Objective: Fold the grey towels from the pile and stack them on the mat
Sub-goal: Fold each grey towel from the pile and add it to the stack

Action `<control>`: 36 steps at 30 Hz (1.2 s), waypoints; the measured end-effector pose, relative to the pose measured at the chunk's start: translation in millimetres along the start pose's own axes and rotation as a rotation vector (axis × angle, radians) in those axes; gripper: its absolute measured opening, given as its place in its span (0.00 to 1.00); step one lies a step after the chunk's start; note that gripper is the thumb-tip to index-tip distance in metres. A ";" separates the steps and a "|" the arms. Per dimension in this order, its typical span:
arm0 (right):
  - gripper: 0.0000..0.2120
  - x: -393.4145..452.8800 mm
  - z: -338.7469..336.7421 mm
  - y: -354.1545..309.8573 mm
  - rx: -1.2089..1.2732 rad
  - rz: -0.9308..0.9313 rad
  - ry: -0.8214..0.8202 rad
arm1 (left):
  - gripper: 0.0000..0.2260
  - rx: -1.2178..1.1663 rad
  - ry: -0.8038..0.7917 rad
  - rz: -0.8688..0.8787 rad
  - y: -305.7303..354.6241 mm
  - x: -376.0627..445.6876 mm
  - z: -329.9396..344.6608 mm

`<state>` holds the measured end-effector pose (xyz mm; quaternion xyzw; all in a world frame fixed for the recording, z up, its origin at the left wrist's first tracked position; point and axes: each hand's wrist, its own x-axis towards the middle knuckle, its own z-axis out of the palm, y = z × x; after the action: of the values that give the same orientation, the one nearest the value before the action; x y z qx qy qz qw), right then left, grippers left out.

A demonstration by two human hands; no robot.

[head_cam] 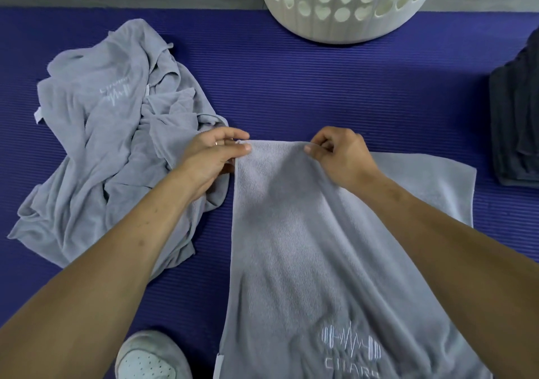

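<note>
Grey towel (pixel 291 233) pinched between both hands (pixel 217 152)

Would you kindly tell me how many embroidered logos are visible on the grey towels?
2: one on the pile at left, one on the held towel near the bottom edge. Folds may hide others.

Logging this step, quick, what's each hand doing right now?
Left hand: pinching the far left corner of the grey towel.
Right hand: pinching the same towel's far edge, to the right.

Blue mat (pixel 320 87) under towel pile (pixel 96 145)
</note>
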<state>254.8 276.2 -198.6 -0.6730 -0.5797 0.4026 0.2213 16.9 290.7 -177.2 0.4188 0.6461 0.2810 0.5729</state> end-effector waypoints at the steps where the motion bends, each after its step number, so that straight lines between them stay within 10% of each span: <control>1: 0.08 0.3 -0.5 -0.3 -0.008 -0.001 -0.002 | 0.06 0.030 0.006 -0.005 2.3 -0.9 -0.6; 15: 0.07 2.8 11.5 0.0 -0.020 0.041 0.023 | 0.06 -0.021 0.274 0.059 -9.7 -2.0 -1.3; 25: 0.13 -6.6 0.2 3.0 0.175 0.048 -0.027 | 0.07 0.377 0.422 0.237 -19.1 12.5 8.4; 36: 0.10 -58.6 -82.5 62.8 -0.175 0.051 0.111 | 0.11 0.743 -0.110 0.472 -21.4 -27.7 112.9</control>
<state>358.3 219.5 -182.2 -0.7255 -0.5823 0.3179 0.1832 122.2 243.1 -202.3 0.7467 0.5585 0.1298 0.3372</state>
